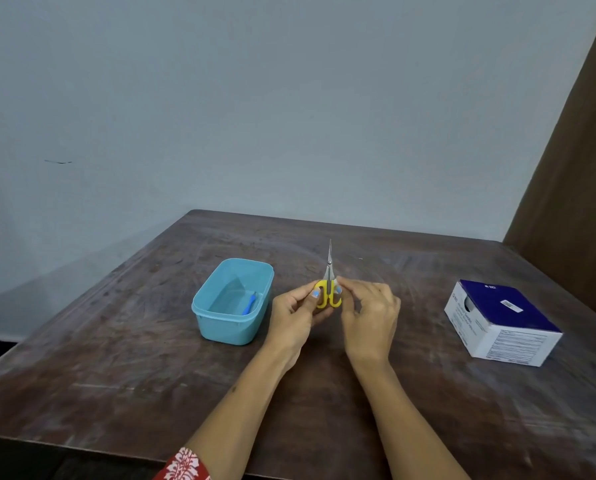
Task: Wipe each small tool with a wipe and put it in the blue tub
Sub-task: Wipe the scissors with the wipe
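Pinching the small yellow-handled steel scissors [329, 289] upright between them, the left hand [298, 315] grips one handle loop while the right hand [371, 313] pinches the other, above the dark wooden table [151, 375]. Just left stands the light blue plastic tub [220, 327], holding a small blue tool [249, 304]. A blue-and-white cardboard box [502, 322] sits well apart at right.

I sit at my dark brown wooden table [151, 375], its top scuffed and streaked with pale marks. Behind it stands a plain blue-grey wall [255, 98] bearing one small dark mark [58, 162]. A brown panel [580, 161] rises at my right.
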### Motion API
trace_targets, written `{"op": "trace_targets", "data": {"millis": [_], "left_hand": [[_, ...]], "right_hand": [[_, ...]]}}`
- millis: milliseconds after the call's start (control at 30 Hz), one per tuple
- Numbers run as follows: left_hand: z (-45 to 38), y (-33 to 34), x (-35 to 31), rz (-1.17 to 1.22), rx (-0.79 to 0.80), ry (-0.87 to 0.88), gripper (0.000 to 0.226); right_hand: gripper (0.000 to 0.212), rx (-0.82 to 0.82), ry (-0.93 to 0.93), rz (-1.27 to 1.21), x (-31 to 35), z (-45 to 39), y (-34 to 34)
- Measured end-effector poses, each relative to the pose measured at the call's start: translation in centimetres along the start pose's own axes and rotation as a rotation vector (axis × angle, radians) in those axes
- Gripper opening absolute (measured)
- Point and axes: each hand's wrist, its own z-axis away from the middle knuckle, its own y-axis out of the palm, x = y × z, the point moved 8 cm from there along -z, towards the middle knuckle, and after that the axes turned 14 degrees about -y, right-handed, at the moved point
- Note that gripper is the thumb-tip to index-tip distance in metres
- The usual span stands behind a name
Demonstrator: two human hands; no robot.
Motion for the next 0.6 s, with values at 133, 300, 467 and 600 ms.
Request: {"op": "trace_targets", "data": {"millis": [133, 300, 467, 600], "left_hand": [[0.2, -0.1, -0.5, 0.042, 0.003, 0.043, 0.022], [0.3, -0.4, -0.6, -0.036, -0.059, 0.086, 0.024], [0.6, -0.1, -0.9, -0.045, -0.052, 0.125, 0.023], [0.5, -0.6, -1.1, 0.033, -0.068, 0.130, 0.021]], "right_hand": [[0.020, 0.039, 0.094, -0.072, -0.6, 0.2, 0.7], [0.017, 0.069, 0.183, -0.127, -1.1, 0.6, 1.1], [0.018, 0.037, 0.127, -0.081, -0.5, 0.3, 0.5], [0.011, 0.097, 0.361, -0.297, -1.6, 1.0, 1.5]]}}
